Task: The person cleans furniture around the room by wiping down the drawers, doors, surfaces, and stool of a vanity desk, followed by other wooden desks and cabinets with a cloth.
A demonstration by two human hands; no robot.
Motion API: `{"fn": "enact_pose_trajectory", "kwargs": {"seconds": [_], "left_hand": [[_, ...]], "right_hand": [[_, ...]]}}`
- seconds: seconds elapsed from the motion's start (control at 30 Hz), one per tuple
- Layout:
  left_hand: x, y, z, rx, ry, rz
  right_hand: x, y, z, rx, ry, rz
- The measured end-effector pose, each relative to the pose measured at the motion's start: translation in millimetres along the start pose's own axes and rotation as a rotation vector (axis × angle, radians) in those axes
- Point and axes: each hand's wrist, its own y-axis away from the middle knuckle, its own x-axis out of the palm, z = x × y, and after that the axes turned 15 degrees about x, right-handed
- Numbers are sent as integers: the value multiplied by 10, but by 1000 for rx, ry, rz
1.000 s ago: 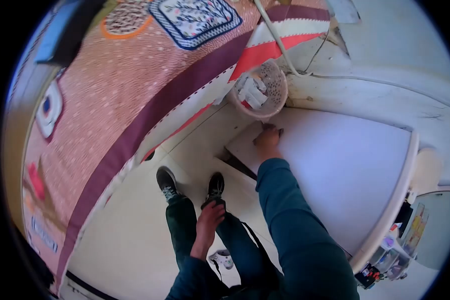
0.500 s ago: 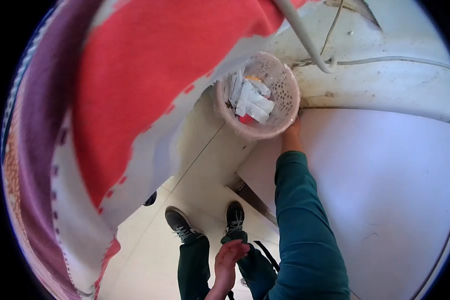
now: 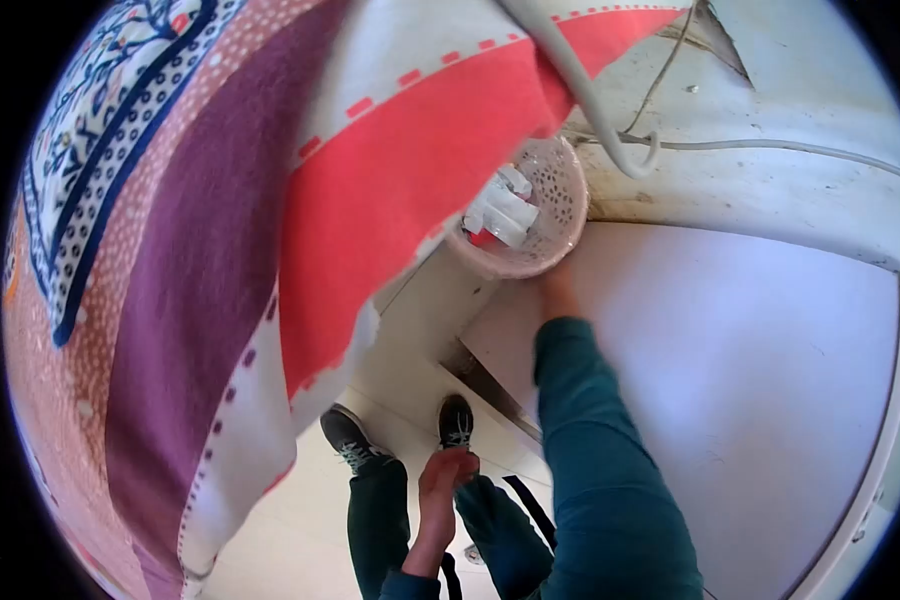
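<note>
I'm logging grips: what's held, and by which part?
Left hand looks empty; right hand is mostly hidden by the basket, so any hold can't be told.

Bright, soft light; faint sheen on pale panel [image 3: 740, 400]; edges bowed, corners black.

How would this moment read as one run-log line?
right hand: mostly hidden behind basket | left hand: near trouser leg | basket: white scraps inside

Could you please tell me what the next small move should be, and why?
Perhaps raise the left hand to hold the patterned cloth aside: that hand appears empty, and the cloth hides part of the basket from this view, while the right hand is partly hidden by the basket's rim.
</note>
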Motion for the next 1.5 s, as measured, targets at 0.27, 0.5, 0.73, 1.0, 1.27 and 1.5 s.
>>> {"fn": "enact_pose_trajectory", "kwargs": {"seconds": [0.27, 0.5, 0.73, 1.0, 1.27, 1.5], "left_hand": [[-41, 29, 46, 39, -5, -20], [76, -42, -11, 72, 32, -12], [1, -27, 36, 92, 33, -24], [-14, -65, -69, 147, 93, -75], [-262, 82, -213, 46, -17, -129], [-246, 100, -384, 52, -20, -57]], "right_hand": [[189, 457, 464, 193, -752, 106], [699, 289, 360, 52, -351, 108], [-1028, 105, -831, 305, 384, 99], [-1126, 283, -729, 325, 364, 57], [-549, -382, -307, 321, 214, -79], [219, -337, 103, 206, 124, -229]]}}
